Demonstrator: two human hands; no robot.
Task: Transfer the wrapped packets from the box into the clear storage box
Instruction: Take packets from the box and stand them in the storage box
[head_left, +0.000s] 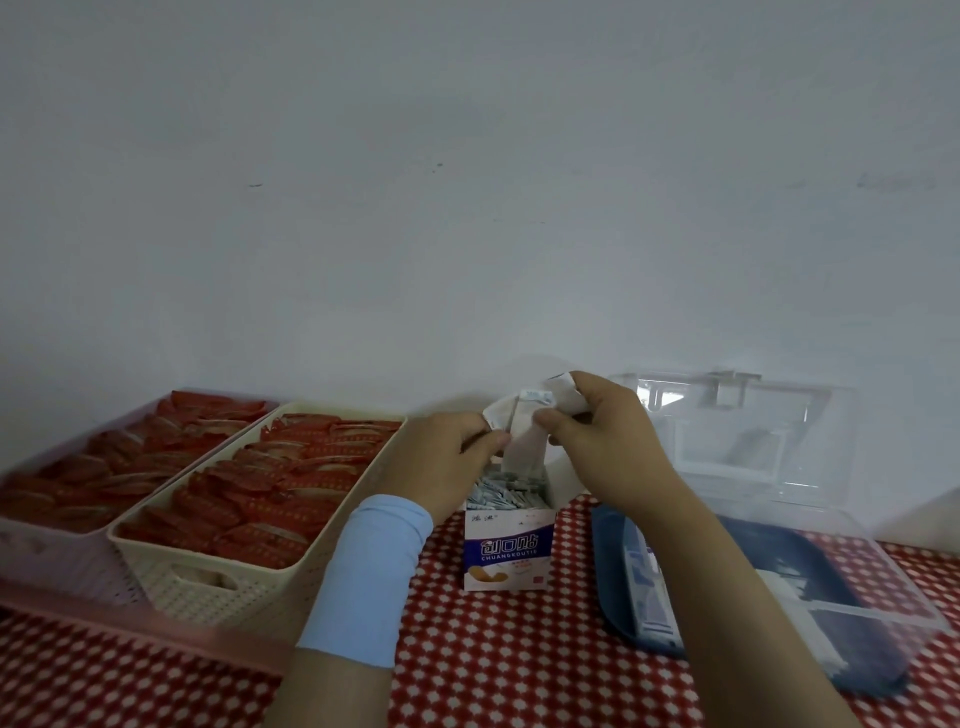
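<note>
pink basket (62, 587) cut by left edge, packets (524, 434) blurred

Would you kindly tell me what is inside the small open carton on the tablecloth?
The carton holds tightly packed wrapped packets, only their top edges showing. Anything lower is hidden by its walls.

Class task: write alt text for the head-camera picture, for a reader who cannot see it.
The left hand and right hand pinch white wrapped packets above an open white-and-blue cardboard box; a clear plastic storage box stands open beside it on a red checked cloth.
</note>
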